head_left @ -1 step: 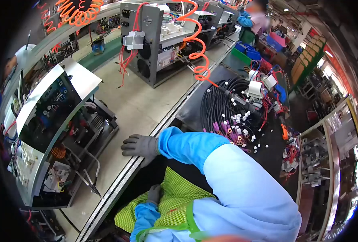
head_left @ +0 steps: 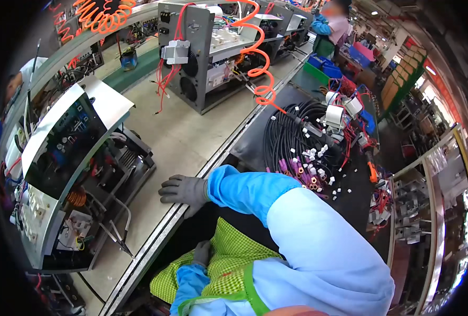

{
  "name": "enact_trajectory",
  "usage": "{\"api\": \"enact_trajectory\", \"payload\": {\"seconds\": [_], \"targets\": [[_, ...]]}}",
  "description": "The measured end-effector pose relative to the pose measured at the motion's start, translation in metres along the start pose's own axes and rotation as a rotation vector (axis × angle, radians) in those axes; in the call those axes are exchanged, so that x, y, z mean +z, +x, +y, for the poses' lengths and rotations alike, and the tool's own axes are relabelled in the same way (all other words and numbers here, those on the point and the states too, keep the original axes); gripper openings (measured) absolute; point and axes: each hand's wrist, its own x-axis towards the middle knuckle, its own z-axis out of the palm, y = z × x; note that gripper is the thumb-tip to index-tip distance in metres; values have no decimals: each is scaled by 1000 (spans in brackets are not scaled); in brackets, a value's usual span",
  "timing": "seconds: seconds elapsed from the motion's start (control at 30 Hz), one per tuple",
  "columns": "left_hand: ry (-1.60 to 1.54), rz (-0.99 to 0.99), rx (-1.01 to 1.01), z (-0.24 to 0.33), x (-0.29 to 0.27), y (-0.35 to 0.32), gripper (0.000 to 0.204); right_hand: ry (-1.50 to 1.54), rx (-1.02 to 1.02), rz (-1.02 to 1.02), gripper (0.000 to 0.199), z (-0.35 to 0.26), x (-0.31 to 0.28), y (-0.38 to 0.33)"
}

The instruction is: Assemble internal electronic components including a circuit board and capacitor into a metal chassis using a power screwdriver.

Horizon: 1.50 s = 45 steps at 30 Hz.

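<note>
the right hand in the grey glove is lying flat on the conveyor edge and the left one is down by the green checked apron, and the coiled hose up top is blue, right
Not quite: the head view shows the coiled hose is orange, not blue. The rest holds: the right hand in its grey glove lies on the conveyor edge, and the left hand is by the green checked apron.

Your right hand (head_left: 184, 190), in a grey glove with a blue sleeve, lies flat and open on the pale worktop (head_left: 186, 139) at its metal edge rail (head_left: 155, 247). Your left hand (head_left: 201, 254), also gloved, rests low against the green checked apron (head_left: 228, 263). Just left of the right hand stands an open metal chassis (head_left: 70, 174) with wiring showing. Beyond your arm lies a bundle of black cables (head_left: 292, 137) with purple connectors (head_left: 297, 171).
</note>
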Motion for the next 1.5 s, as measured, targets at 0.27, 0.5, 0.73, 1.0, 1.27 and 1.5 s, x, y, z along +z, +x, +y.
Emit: {"api": "enact_trajectory", "payload": {"seconds": [0.27, 0.5, 0.73, 1.0, 1.27, 1.5], "targets": [[-110, -16, -48, 35, 6, -18, 36, 4, 6, -5, 89, 1, 5, -1], [-85, -19, -85, 42, 9, -18, 35, 6, 18, -14, 87, 1, 0, -4], [-113, -1, -74, 42, 9, -16, 36, 4, 29, -34, 87, 4, 1, -5], [-91, 5, -34, 43, 8, -18, 35, -1, 26, -75, 86, 0, -4, -1], [-144, -51, -112, 34, 10, -10, 33, 2, 39, -99, 87, 0, -6, 0], [-154, -1, -81, 37, 13, -13, 33, -5, 24, -43, 87, -2, -5, 2]]}}
